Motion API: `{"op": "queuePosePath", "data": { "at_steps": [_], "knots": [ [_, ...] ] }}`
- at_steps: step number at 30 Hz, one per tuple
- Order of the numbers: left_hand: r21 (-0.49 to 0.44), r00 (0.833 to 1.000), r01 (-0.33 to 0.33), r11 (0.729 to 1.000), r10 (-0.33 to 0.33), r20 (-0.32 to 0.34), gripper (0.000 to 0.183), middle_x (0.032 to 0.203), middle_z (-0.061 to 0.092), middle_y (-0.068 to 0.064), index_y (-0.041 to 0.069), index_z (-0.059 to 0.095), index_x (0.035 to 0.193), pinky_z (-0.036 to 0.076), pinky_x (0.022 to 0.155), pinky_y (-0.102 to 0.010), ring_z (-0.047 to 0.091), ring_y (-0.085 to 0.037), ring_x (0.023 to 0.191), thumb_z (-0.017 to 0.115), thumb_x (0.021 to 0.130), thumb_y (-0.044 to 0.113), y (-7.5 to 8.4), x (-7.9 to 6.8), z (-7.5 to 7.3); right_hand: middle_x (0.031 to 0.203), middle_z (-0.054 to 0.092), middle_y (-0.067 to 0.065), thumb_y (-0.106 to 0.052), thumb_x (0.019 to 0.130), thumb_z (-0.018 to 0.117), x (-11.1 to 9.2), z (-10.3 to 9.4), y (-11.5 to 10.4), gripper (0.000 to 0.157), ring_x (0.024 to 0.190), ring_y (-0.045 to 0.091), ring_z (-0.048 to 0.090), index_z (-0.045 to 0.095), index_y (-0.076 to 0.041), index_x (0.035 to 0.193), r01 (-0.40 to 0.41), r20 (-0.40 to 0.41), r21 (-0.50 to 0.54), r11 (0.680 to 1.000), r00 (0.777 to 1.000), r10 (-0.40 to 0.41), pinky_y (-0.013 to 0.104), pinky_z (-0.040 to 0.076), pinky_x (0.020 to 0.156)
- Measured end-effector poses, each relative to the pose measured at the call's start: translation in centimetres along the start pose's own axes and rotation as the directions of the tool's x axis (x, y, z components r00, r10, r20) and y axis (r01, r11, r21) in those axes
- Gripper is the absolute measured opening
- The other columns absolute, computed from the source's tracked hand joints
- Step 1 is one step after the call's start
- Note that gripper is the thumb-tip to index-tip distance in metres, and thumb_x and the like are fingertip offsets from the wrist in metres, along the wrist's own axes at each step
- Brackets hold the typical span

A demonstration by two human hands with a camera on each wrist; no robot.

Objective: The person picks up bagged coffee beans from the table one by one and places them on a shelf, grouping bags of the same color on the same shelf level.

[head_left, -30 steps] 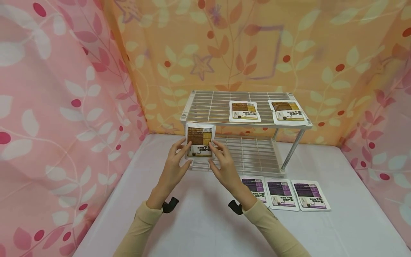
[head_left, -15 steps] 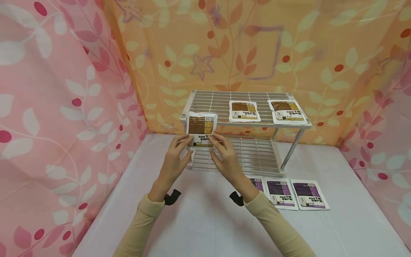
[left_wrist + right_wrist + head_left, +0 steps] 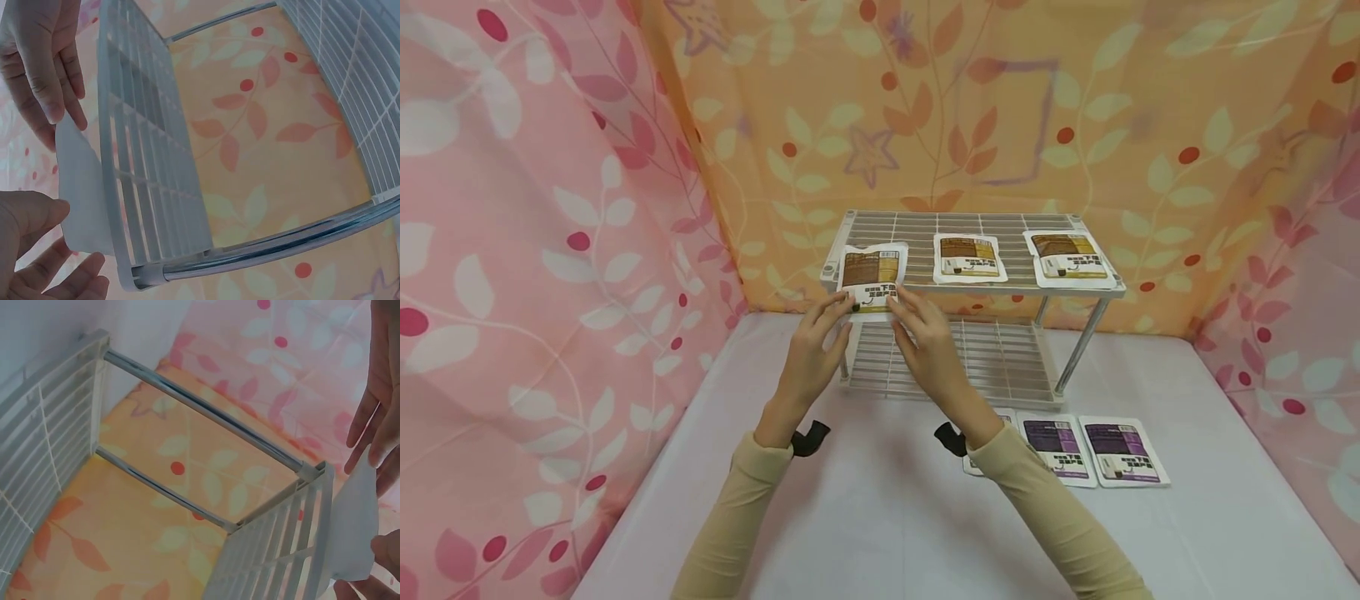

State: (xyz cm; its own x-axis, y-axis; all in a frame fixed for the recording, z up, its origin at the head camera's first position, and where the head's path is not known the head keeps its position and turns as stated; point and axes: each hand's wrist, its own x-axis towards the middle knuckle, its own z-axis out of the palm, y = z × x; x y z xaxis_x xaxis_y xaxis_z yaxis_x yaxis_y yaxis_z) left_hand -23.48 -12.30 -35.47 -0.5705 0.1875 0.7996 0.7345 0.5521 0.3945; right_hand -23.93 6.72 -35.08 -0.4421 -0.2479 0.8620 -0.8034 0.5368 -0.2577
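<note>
- Nearest: two beige sleeves reach fwd over the pale lilac tablecloth [image 3: 865,517]; black wrist-cam mounts under each wrist.
- R of the right forearm: flat purple-labelled white pouches [image 3: 1126,451] lie in a row on the cloth, just in front of the rack; one partly hidden by the sleeve.
- Left hand [image 3: 808,358] & right hand [image 3: 928,350]: both up at the rack's front-left corner, fingertips pinching the lower edge of a flat brown-and-yellow-labelled white pouch [image 3: 871,278], left on its left side, right on its right.
- That pouch: tilted, upper part over the front-left of the top tier; wrist views show it at the tier's front edge.
- White wire two-tier rack w/ chrome legs [image 3: 1078,346]: stands mid-table.
- Top tier, further back: two more brown-labelled pouches [image 3: 969,259] lying flat, centre & right.
- Behind: orange leaf-print fabric wall [image 3: 1000,100]; pink leaf-print fabric [image 3: 535,208] on the L.
</note>
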Motion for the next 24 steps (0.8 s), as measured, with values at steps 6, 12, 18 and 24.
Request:
{"op": "queuePosePath", "data": {
  "at_steps": [6,12,18,24],
  "knots": [
    [0.011,1.0,0.002,1.0,-0.001,-0.027,0.036,0.127,0.053,-0.015,0.002,0.06,0.121,0.046,0.096,-0.042,0.049,-0.029,0.12,0.061,0.086,-0.001,-0.2,1.0,0.3,0.125,0.056,0.018,-0.001,0.087,0.061,1.2,-0.1,0.0,0.029,0.106,0.03,0.057,0.063,0.001,0.115,-0.041,0.004,-0.032,0.999,0.999,0.041,0.045,0.044,0.092],
    [0.02,0.999,-0.005,1.0,0.006,-0.038,0.033,0.125,0.055,-0.014,0.002,0.063,0.117,0.046,0.096,-0.039,0.051,-0.026,0.118,0.06,0.085,-0.005,-0.7,1.7,0.8,0.124,0.057,0.019,-0.002,0.087,0.061,1.6,0.0,0.3,0.028,0.108,0.03,0.057,0.064,0.0,0.115,-0.086,0.028,-0.046,0.995,0.996,0.087,0.045,0.043,0.095],
    [0.039,0.998,-0.059,0.997,0.06,-0.017,0.031,0.124,0.055,-0.017,-0.001,0.062,0.116,0.043,0.099,-0.038,0.049,-0.029,0.119,0.058,0.086,-0.004,-1.4,2.7,1.1,0.123,0.059,0.018,-0.004,0.088,0.06,2.3,0.2,0.6,0.026,0.104,0.03,0.059,0.065,0.0,0.113,-0.127,0.027,-0.075,0.989,0.991,0.13,0.046,0.042,0.094],
    [0.057,0.996,-0.083,0.995,0.082,0.017,0.03,0.124,0.056,-0.015,0.001,0.062,0.117,0.042,0.099,-0.039,0.05,-0.029,0.116,0.058,0.087,-0.002,-2.4,3.8,1.0,0.12,0.061,0.017,-0.004,0.087,0.062,3.2,0.2,0.9,0.024,0.106,0.031,0.059,0.067,-0.002,0.11,-0.145,0.03,-0.096,0.985,0.988,0.148,0.048,0.041,0.092]
  ]
}}
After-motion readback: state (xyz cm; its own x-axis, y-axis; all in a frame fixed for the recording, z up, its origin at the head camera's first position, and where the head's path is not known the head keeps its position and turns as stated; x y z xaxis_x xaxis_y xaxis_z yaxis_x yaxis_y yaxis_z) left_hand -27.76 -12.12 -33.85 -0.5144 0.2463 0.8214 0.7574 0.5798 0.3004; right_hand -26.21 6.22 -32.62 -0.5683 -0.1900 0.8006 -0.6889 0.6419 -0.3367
